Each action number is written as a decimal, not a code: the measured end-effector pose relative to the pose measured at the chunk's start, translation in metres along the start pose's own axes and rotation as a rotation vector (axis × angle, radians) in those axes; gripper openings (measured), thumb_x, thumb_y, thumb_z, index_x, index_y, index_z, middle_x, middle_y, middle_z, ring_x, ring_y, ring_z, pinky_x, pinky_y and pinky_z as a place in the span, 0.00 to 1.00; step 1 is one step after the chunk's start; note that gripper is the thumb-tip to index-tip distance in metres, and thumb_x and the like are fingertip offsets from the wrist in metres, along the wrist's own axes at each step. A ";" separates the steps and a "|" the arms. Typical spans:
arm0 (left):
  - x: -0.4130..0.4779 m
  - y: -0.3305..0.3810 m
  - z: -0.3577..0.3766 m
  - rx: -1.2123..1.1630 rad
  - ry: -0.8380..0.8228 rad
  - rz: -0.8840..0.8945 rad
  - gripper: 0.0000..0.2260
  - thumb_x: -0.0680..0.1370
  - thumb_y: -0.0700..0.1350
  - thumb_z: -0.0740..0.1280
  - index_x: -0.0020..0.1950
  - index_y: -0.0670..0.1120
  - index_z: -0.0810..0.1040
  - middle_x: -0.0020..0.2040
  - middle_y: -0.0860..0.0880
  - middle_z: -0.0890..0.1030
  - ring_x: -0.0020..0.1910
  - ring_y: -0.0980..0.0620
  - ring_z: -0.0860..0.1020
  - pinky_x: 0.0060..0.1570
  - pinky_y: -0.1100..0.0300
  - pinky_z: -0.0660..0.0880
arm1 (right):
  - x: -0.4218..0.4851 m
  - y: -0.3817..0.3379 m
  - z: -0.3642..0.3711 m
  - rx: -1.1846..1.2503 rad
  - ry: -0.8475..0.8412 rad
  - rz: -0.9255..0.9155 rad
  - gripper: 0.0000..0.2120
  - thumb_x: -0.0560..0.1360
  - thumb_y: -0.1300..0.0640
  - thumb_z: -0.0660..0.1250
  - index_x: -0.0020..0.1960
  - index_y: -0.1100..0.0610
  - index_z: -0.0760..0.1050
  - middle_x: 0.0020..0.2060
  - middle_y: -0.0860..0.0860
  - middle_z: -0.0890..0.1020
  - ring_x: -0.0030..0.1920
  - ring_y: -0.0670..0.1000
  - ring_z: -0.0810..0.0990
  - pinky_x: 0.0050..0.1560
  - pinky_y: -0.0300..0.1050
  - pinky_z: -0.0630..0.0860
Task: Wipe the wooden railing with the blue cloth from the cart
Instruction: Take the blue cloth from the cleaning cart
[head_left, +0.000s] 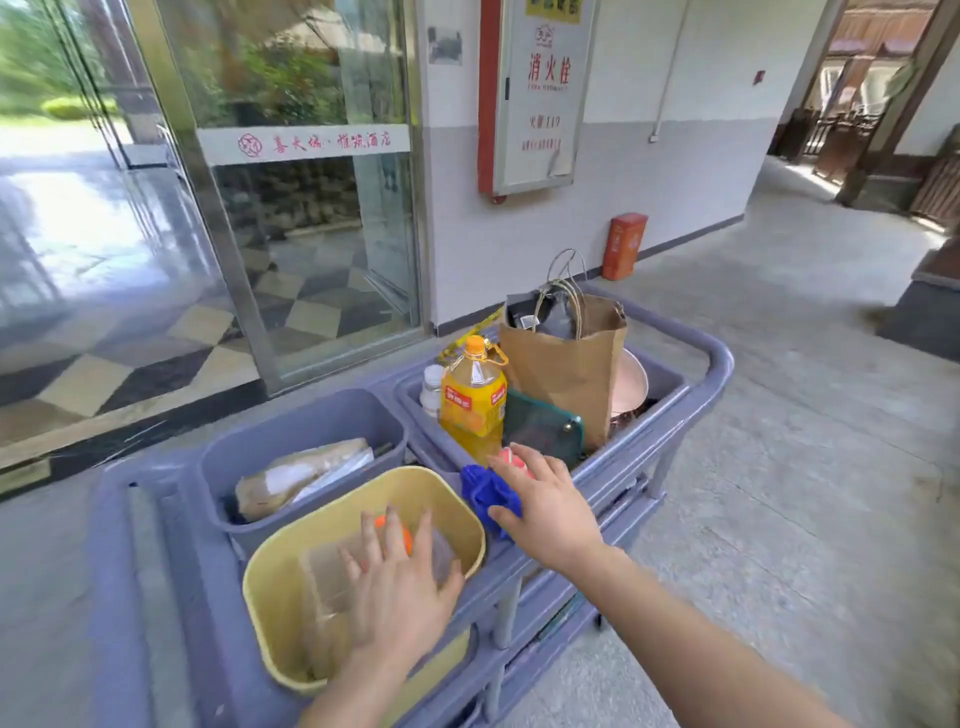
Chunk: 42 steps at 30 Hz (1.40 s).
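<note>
Overhead, red 消火栓 sign; right hand fingers spread on blue cloth

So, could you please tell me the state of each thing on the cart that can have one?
Blue cloth: bunched up on the cart, right hand on it, not lifted.
Left hand: open, over the yellow bin.
Orange drink bottle: upright, capped.
Paper bag: upright, open at top.
Green pouch: leaning against the bag.
Grey bin: holds a wrapped package.
</note>
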<state>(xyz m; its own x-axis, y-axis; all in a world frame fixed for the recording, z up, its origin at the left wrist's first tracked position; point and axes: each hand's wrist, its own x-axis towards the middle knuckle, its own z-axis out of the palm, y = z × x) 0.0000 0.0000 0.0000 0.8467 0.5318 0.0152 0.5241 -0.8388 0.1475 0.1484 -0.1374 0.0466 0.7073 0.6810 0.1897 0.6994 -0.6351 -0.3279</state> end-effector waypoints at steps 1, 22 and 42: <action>0.001 0.001 0.003 0.010 -0.059 -0.041 0.33 0.79 0.68 0.54 0.82 0.57 0.55 0.83 0.43 0.53 0.81 0.36 0.48 0.75 0.34 0.58 | 0.005 0.001 0.004 -0.008 -0.021 -0.018 0.29 0.73 0.42 0.64 0.72 0.41 0.61 0.74 0.49 0.62 0.69 0.59 0.61 0.67 0.52 0.66; -0.004 0.009 0.028 0.083 -0.162 -0.199 0.31 0.79 0.67 0.42 0.77 0.56 0.63 0.75 0.43 0.67 0.77 0.39 0.61 0.73 0.33 0.58 | 0.041 0.022 0.057 -0.159 -0.105 -0.146 0.15 0.76 0.44 0.62 0.61 0.47 0.73 0.56 0.52 0.72 0.48 0.58 0.68 0.53 0.53 0.71; 0.030 0.046 -0.019 -0.017 0.026 0.038 0.30 0.81 0.66 0.53 0.81 0.56 0.56 0.81 0.44 0.58 0.81 0.41 0.53 0.76 0.34 0.52 | 0.006 0.035 -0.023 -0.073 0.218 -0.005 0.12 0.70 0.46 0.66 0.52 0.47 0.77 0.48 0.48 0.74 0.40 0.54 0.67 0.39 0.49 0.74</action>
<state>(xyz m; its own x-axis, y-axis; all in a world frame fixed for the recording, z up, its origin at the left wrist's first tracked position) 0.0475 -0.0208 0.0258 0.8632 0.5026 0.0472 0.4898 -0.8565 0.1631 0.1790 -0.1640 0.0574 0.7038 0.5941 0.3894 0.7028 -0.6621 -0.2601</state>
